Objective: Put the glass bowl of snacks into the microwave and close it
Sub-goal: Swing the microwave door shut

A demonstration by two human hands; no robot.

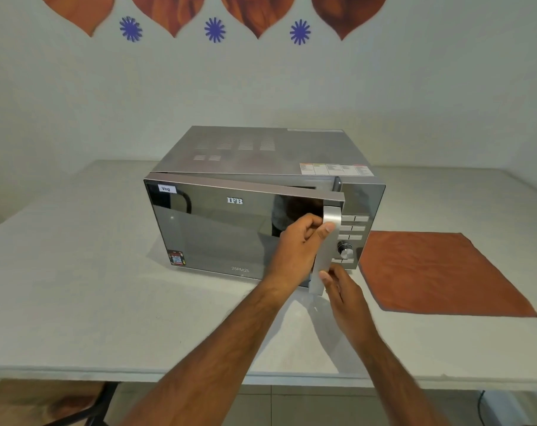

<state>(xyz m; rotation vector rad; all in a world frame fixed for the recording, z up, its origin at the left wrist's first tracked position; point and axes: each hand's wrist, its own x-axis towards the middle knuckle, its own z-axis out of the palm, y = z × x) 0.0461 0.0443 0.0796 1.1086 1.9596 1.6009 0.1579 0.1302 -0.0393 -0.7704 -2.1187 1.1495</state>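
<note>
Both hands on microwave (261,167) handle (325,250), door (224,229) seemingly ajar

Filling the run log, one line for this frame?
door: ajar | left hand: gripping handle | right hand: at handle's lower end | bowl: not visible | mat: right of microwave

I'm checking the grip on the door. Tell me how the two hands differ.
The left hand wraps the handle high up, thumb across its front; the right hand touches only the handle's lower end with its fingertips. The left is curled closed, the right looser. Both are bare and on the same handle.
</note>
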